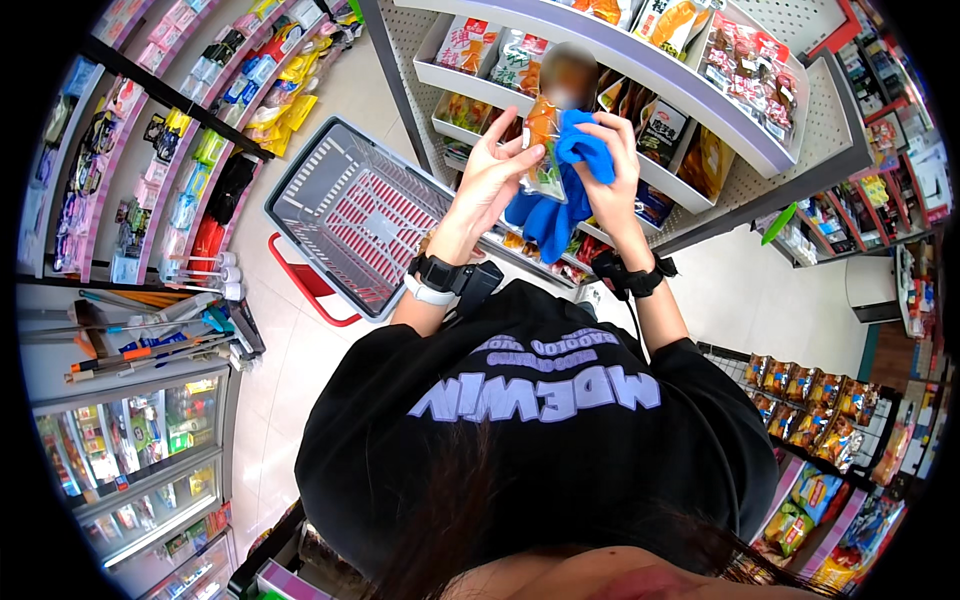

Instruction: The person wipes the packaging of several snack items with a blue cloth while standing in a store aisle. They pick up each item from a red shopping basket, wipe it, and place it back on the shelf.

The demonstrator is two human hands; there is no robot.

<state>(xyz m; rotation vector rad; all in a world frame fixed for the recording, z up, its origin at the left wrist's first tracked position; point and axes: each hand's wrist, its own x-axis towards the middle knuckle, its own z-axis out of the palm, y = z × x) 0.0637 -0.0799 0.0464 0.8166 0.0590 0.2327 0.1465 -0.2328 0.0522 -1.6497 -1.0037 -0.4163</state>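
Observation:
In front of the shelves, my left hand holds a clear snack packet with orange-brown food in it, the thumb across its front. Close beside it on the right, my right hand grips a bright blue cloth. The cloth touches the packet's right edge, and its loose folds hang behind and below the packet. A blurred patch covers what lies just above the packet. Behind both hands are white shelf bins of packaged snacks.
A grey shopping basket with a red handle stands on the floor to the left. Shelves of hanging goods and several cleaning tools line the far left. A perforated metal shelf juts out at the right.

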